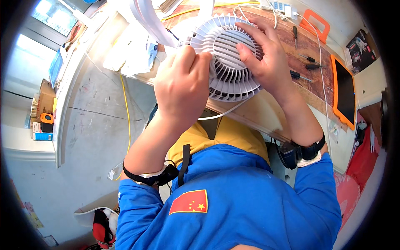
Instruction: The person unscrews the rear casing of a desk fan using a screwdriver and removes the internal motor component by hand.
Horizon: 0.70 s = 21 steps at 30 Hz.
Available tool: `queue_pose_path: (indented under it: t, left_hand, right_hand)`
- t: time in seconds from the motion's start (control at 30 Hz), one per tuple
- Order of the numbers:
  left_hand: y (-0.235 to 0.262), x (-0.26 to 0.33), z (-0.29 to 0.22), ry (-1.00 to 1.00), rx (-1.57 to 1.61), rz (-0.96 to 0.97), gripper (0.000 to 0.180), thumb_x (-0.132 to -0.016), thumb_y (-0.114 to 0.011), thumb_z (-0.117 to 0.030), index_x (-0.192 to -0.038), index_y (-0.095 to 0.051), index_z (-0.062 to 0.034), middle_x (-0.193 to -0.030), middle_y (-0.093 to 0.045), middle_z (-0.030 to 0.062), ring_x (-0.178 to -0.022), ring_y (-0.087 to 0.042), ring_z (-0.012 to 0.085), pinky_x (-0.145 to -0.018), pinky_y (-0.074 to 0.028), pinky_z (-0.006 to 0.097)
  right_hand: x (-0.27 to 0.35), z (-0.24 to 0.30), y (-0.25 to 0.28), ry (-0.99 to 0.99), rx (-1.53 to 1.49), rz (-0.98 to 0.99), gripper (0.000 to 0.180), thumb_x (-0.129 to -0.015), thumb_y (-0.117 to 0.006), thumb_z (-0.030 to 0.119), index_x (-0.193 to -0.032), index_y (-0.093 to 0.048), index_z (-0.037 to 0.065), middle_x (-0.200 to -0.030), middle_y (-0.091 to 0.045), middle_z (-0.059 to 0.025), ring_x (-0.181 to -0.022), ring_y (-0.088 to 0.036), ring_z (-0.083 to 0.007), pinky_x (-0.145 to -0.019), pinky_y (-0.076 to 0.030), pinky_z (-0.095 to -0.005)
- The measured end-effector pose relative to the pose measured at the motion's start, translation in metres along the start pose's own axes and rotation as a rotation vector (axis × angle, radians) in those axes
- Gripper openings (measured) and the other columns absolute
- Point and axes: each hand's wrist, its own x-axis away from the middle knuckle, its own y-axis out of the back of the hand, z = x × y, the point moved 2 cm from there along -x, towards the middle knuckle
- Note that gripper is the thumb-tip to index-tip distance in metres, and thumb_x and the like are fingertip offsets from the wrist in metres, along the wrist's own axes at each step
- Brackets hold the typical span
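Note:
A white electric fan (pixel 236 48) with a round slatted grille is held up over the near edge of the desk, its grille facing me. My right hand (pixel 266 56) grips the grille's right side, thumb on the front slats and fingers along the upper rim. At the left side of the grille, my left hand (pixel 183 81) is closed in a fist against the rim. A small pale, cloth-like bit shows beside its fingers; what exactly they pinch is hidden. A white cord (pixel 231 111) curves below the fan.
Several screwdrivers (pixel 295 37) lie on the desk's brown top (pixel 287 27) at the right. Beyond them are an orange-framed tablet (pixel 344 91), an orange handle-shaped piece (pixel 315 26) and a power strip (pixel 278 7). White plastic wrapping (pixel 132 52) lies left. A yellow cable (pixel 126 104) hangs down.

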Motion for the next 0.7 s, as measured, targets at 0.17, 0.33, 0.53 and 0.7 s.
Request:
queue_pose_path:
  t: [0.17,0.33,0.53,0.7]
  left_hand:
    - [0.002,0.004,0.002,-0.013,-0.071,0.043,0.008,-0.079,-0.064,-0.005,-0.086,-0.064,-0.0097,-0.071,-0.047,0.0049,-0.061,-0.053,0.0234,-0.054,-0.043,0.035]
    - [0.001,0.013,0.005,0.076,-0.015,-0.023,0.007,-0.080,-0.064,-0.007,-0.086,-0.064,-0.0096,-0.071,-0.048,0.0056,-0.061,-0.054,0.0236,-0.054,-0.043,0.036]
    - [0.000,0.004,0.003,-0.028,-0.051,-0.007,0.010,-0.072,-0.061,-0.008,-0.082,-0.058,-0.0089,-0.072,-0.044,0.0048,-0.063,-0.052,0.0222,-0.056,-0.043,0.033]
    - [0.002,0.004,0.004,0.007,-0.087,0.056,0.007,-0.076,-0.063,-0.007,-0.082,-0.060,-0.0086,-0.073,-0.048,0.0058,-0.064,-0.054,0.0240,-0.057,-0.044,0.035]
  right_hand:
    - [0.001,0.004,0.000,-0.007,0.046,0.010,0.048,-0.078,-0.064,0.037,-0.114,-0.064,0.005,-0.123,-0.052,-0.0266,-0.113,-0.053,-0.0394,-0.097,-0.042,-0.0423]
    - [0.001,0.006,0.000,0.004,0.062,0.004,0.048,-0.078,-0.064,0.037,-0.114,-0.064,0.005,-0.123,-0.051,-0.0268,-0.114,-0.052,-0.0396,-0.097,-0.042,-0.0424]
    - [0.002,0.007,0.000,-0.017,0.024,0.005,0.048,-0.078,-0.064,0.037,-0.114,-0.064,0.005,-0.122,-0.052,-0.0263,-0.114,-0.052,-0.0394,-0.097,-0.043,-0.0424]
    - [0.001,0.009,0.001,-0.026,0.052,0.013,0.048,-0.079,-0.064,0.037,-0.114,-0.063,0.005,-0.122,-0.052,-0.0264,-0.114,-0.052,-0.0395,-0.096,-0.043,-0.0426]
